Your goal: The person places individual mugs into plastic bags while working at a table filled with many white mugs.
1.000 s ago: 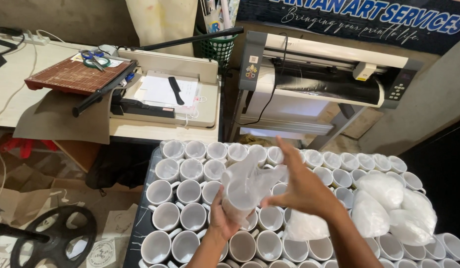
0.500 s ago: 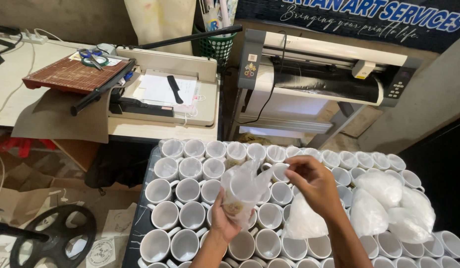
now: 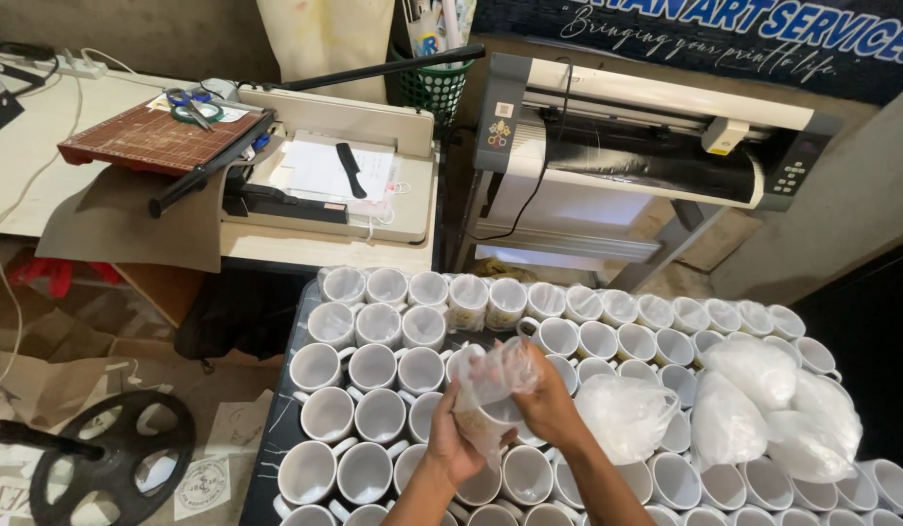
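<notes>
Gripping a bagged mug [image 3: 488, 414], left hand [image 3: 449, 440] and right hand [image 3: 549, 404] together.

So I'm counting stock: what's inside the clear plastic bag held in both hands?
A white mug sits inside the clear plastic bag, held by the left hand and right hand. The crumpled plastic and fingers hide its handle and inside.

Many mugs [image 3: 373, 368] stand in rows on the counter [image 3: 266, 458]; both hands hold a bagged mug [image 3: 490, 404] above them; loose bags [image 3: 763, 409] lie on the mugs to the right; behind stand a paper cutter [image 3: 325, 170] and, right of it, a big printer [image 3: 646, 146].
</notes>
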